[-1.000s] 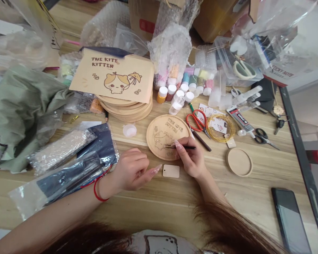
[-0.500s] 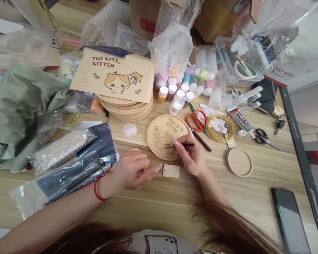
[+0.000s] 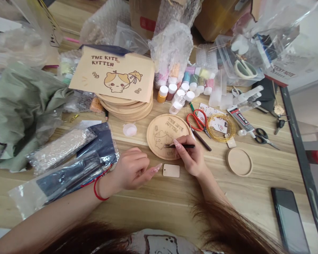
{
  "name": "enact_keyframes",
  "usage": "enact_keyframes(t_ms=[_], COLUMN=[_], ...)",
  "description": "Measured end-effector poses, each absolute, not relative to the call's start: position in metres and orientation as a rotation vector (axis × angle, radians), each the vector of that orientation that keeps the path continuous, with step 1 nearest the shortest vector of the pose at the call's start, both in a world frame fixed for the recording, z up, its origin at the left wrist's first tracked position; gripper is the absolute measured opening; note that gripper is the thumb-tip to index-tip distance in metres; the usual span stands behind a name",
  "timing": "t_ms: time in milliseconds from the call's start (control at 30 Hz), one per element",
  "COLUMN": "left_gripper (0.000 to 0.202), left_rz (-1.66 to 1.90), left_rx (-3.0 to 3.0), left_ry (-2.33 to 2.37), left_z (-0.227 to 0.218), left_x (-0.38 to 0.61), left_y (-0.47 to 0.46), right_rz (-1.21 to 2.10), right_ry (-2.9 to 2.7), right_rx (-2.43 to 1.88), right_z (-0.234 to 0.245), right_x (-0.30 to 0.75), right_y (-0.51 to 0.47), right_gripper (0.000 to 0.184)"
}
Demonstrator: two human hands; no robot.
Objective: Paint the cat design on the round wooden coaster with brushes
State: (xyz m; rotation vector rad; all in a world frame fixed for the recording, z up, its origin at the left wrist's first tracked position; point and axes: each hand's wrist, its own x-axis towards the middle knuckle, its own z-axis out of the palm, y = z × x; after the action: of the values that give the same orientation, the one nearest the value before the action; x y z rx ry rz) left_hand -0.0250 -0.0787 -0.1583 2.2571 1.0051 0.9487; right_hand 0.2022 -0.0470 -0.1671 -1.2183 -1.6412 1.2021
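Note:
My right hand [image 3: 188, 155] is closed on black tweezers [image 3: 187, 146]. Their tips touch or hover just over the lower part of a round wooden plate [image 3: 152, 135]; I cannot tell which. The plate bears a line drawing of a kitten and lettering. My left hand [image 3: 135, 168], with a red cord bracelet at the wrist, rests on the table left of the plate. Its thumb is stretched out and its fingers loosely bent, with nothing visible in them. Between the hands lies a small wooden tag [image 3: 171, 170] with a hole.
A printed kitten sheet [image 3: 113, 77] lies on stacked wooden plates [image 3: 127, 109]. Paint bottles [image 3: 163, 93], red-handled pliers [image 3: 198, 121], a gold wire coil [image 3: 221, 127] and a glue tube [image 3: 240, 118] stand or lie behind. At right are a small round wooden dish [image 3: 239, 161] and a phone [image 3: 291, 218].
The tweezers' two prongs look closer together now and have tilted very slightly. Both hands stay in almost the same place.

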Motion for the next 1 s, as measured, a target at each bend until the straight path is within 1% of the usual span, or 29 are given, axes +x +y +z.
enact_keyframes(t_ms=[333,567,1000], left_gripper=[0.037,0.038,0.038], left_rz=[0.968,0.98,0.968], left_rx=[2.237,2.234,2.238], left_ry=[0.997,0.995,1.003], left_z=[-0.162,-0.16,-0.158], left_x=[-0.025,-0.025,-0.024], left_y=[-0.079,-0.079,-0.078], right_rz=[1.256,1.198,1.091], right_ry=[-1.522,-1.45,-1.524], right_rx=[-1.266,-1.273,-1.371], right_z=[-0.171,-0.175,-0.179], right_x=[0.202,0.2,0.2], right_y=[-0.051,-0.05,-0.051], right_gripper=[0.02,0.02,0.024])
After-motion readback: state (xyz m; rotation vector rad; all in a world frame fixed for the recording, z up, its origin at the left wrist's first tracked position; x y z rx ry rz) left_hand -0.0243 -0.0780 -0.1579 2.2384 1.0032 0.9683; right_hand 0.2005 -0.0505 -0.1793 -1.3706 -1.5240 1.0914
